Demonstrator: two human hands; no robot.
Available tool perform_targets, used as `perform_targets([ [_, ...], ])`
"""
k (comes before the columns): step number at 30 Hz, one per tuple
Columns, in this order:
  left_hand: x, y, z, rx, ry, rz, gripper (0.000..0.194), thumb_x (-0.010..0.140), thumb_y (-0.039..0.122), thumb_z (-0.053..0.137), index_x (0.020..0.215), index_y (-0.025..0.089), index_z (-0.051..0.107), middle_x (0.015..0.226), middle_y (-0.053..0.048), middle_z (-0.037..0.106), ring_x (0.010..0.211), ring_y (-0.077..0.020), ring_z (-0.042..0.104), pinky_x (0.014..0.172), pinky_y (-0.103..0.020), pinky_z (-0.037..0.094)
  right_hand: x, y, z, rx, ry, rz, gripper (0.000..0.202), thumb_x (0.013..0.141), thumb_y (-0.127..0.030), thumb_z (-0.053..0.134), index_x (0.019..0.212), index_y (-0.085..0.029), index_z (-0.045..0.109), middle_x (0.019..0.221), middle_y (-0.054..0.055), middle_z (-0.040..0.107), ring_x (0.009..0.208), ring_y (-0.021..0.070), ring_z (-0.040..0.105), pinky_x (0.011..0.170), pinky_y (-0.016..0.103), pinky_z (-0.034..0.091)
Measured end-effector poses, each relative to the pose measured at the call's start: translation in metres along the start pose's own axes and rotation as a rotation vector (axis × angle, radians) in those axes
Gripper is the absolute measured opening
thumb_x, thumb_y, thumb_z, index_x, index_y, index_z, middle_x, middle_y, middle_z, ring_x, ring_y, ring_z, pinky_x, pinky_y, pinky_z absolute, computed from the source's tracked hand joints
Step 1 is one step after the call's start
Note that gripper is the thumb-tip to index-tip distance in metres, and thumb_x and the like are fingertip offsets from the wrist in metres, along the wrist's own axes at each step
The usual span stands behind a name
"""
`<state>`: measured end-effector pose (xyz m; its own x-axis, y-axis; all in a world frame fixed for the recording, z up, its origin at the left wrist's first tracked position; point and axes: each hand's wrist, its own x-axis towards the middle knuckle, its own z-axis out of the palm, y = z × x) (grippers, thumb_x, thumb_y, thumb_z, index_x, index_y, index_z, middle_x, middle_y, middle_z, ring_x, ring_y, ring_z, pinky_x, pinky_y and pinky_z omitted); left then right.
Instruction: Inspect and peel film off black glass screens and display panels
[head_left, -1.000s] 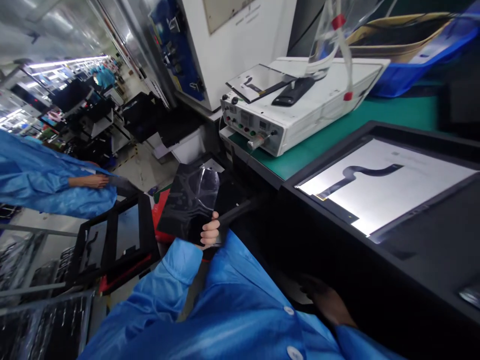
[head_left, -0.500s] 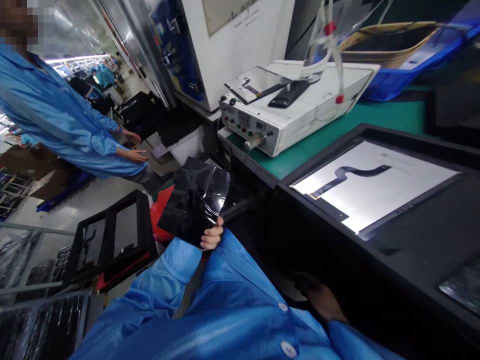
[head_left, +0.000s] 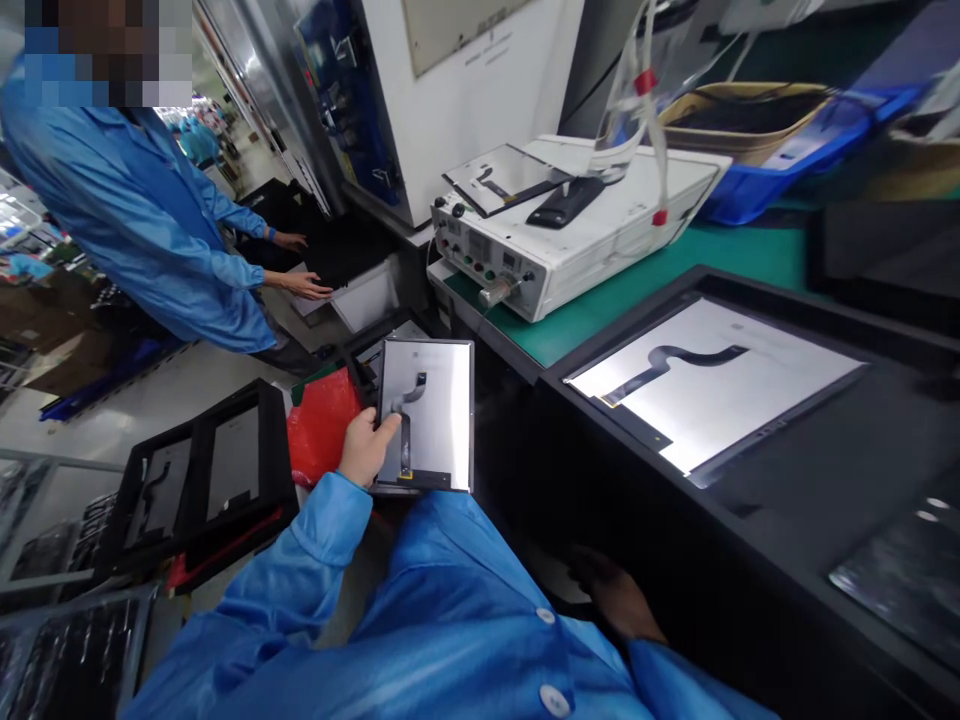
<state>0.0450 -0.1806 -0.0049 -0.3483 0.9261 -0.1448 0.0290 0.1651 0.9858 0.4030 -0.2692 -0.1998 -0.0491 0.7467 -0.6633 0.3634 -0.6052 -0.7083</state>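
My left hand (head_left: 366, 447) grips the left edge of a tablet display panel (head_left: 444, 400), thumb on its face. The panel is held upright in front of my lap. Its silvery back faces me, with a dark flex cable running down it to a gold-edged connector near the bottom. My right hand (head_left: 619, 595) hangs low in shadow beside the bench, apart from the panel; its fingers are too dark to make out. A second display panel (head_left: 750, 390), silver side up with its flex cable, lies in a black foam tray (head_left: 795, 500) to my right.
A white control box (head_left: 600, 215) on the green bench mat carries another panel (head_left: 504, 178) and a black device (head_left: 564, 203). Behind it stands a blue bin (head_left: 742, 195). At left are a black foam tray with panels (head_left: 199, 440), a red bag (head_left: 322, 425) and a co-worker (head_left: 165, 230).
My left hand has turned the panel from its glossy black, film-covered side to its silver back. The co-worker has shifted to the right. My right hand stays low.
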Motion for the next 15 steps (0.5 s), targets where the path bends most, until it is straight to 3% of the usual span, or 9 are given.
perform_targets([
  [8,-0.003,-0.019,-0.002,0.085,0.023,-0.007,0.043,0.069,0.056,0.081,0.078,0.018,0.062,0.063,0.002,0.063,0.065,-0.0165,0.062,0.062,-0.026,0.048,-0.004,-0.003,0.002,-0.007,0.02,0.015,0.034,0.075,-0.038,0.048,0.087,-0.021,0.075,0.101,0.011,0.079,0.085,0.0263,0.076,0.076,0.033,0.06],
  [15,-0.003,-0.01,0.0,0.104,0.024,-0.022,0.045,0.066,0.058,0.081,0.076,0.018,0.062,0.065,0.001,0.065,0.063,-0.0162,0.061,0.058,-0.026,0.047,-0.007,-0.005,0.002,-0.063,0.035,0.005,0.029,0.074,-0.034,0.051,0.087,-0.023,0.075,0.088,0.008,0.079,0.082,0.0264,0.076,0.072,0.032,0.061],
])
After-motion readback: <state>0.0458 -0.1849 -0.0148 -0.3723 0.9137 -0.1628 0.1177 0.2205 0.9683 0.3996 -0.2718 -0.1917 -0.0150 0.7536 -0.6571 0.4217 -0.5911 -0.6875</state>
